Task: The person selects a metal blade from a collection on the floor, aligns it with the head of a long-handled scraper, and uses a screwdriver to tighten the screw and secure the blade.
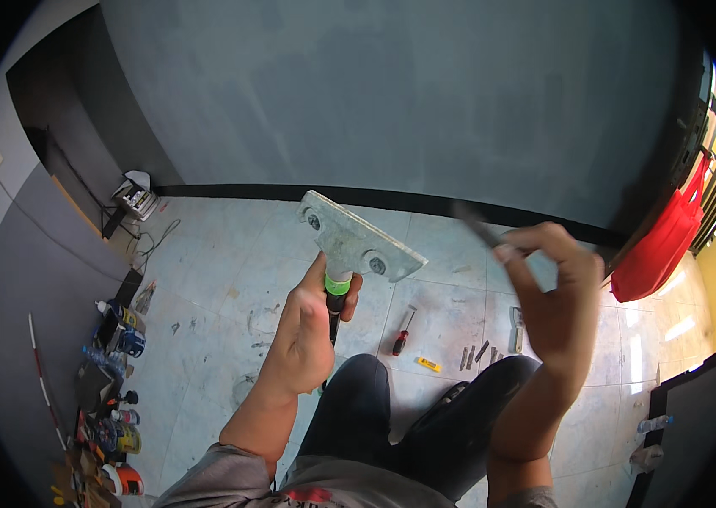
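Note:
My left hand [307, 334] is closed round the black handle of a wide floor scraper [356, 244], just below its green collar. The scraper's pale, worn head is tilted and carries two screws along its edge. To the right of it, my right hand [559, 300] pinches a thin dark blade [478, 224], blurred by motion and apart from the scraper. On the tiles below lie a red-and-black screwdriver [401, 339], a small yellow case [428, 364] and several dark blades [468, 357]. A putty knife [517, 326] rests near my right wrist.
Ahead stands a grey wall [392, 102] with a black skirting. Paint cans [125, 438], bottles and other supplies line the left wall. A red bag [663, 241] hangs at the right. A plastic bottle [654, 423] lies at the lower right. A cable [155, 245] trails at the far left.

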`<state>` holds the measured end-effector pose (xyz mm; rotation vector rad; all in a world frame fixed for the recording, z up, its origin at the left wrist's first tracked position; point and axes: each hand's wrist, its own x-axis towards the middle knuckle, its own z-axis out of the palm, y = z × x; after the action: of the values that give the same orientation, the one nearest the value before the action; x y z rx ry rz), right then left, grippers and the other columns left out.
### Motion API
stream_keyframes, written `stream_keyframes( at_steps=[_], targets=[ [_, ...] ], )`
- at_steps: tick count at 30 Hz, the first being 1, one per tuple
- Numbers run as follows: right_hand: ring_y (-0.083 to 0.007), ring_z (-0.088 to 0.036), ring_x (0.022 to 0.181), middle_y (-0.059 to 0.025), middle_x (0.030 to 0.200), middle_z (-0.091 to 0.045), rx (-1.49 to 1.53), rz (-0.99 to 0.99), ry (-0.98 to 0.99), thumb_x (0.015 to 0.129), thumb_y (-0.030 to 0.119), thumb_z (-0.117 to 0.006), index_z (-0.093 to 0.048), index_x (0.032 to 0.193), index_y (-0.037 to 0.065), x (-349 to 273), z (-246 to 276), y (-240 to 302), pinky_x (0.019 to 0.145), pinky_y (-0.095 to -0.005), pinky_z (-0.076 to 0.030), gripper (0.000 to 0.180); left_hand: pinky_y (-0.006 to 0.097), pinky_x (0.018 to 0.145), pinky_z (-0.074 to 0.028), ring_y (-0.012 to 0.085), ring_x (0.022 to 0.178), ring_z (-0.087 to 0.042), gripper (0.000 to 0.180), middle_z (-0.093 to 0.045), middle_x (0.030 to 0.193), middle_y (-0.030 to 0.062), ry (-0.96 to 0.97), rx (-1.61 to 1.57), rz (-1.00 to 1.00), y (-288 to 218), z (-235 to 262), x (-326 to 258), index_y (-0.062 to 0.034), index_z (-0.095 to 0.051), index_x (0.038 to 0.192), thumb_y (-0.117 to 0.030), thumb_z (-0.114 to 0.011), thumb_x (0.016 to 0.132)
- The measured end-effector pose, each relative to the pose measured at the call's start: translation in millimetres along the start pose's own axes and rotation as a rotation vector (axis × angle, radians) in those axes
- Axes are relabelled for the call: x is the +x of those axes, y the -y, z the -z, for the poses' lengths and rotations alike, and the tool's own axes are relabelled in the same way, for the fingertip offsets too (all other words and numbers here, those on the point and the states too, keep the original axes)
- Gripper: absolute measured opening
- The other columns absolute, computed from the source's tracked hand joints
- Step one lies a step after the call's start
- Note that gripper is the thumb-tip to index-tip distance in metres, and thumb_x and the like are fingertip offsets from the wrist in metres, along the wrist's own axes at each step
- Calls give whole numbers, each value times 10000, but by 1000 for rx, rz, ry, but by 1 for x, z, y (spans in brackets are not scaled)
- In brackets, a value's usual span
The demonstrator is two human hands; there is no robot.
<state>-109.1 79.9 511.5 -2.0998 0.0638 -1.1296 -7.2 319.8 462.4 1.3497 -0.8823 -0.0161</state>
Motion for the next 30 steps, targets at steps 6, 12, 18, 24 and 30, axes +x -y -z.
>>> stream_keyframes(
  at_steps=[6,12,18,24,30],
  targets=[
    [-109,-639,777,-83,804,-732,344,-57,-144,836,-48,-776,-755,938,-50,11,27,22,762,-261,-482,104,258,606,-477,121,682,-604,314,-658,938,82,12,-71,120,-3,-21,19,11,-621,1125,-291,-535,1123],
    [-151,-649,785,-102,823,-715,265,126,186,824,-84,-785,-773,909,-46,38,31,38,730,-284,-478,94,267,610,-489,111,678,-601,234,-672,914,72,94,-103,97,7,-34,19,4,-627,1116,-224,-648,1070],
    [-178,-647,770,-102,800,-688,108,102,284,803,-75,-807,-793,908,-30,44,27,45,722,-311,-492,115,247,601,-459,68,689,-576,208,-655,847,38,45,-161,123,8,-45,15,15,-631,1039,-167,-730,1020],
    [-247,-635,773,-113,760,-693,157,-12,328,813,-9,-795,-781,895,1,44,25,48,740,-368,-491,84,238,607,-412,38,690,-527,200,-611,775,-9,21,-210,140,8,-50,13,22,-634,983,-137,-754,1003],
    [-239,-632,794,-105,771,-698,144,-8,364,816,-6,-797,-789,906,8,43,22,55,754,-359,-489,92,229,627,-393,28,730,-482,197,-582,781,-34,1,-177,107,11,-47,8,39,-667,1047,-122,-767,992]
  ],
)
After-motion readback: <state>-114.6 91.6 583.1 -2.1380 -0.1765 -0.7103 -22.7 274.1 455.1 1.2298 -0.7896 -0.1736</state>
